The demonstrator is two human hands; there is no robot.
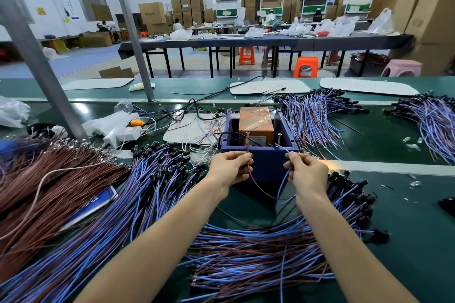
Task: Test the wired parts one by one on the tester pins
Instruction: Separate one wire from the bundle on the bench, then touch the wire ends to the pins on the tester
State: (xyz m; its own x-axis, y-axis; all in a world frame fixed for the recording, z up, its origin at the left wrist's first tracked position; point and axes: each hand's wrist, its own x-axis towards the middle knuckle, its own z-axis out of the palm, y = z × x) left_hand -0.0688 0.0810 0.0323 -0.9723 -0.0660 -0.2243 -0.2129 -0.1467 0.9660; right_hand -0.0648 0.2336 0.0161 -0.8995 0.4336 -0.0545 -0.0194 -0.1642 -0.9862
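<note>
A dark blue tester box stands on the green bench, with an orange block inside and two upright metal pins, the left pin and the right pin. My left hand pinches the brown wire of one wired part, its end up near the left pin. My right hand pinches the same part's blue wire, its tip just below the right pin. Whether the wire ends touch the pins is unclear. A small bright glow shows just right of my right hand.
Heaps of blue-and-brown wired parts lie below my arms, at left, behind the box and far right. A brown wire bundle fills the left edge. A white power strip and grey posts stand at left.
</note>
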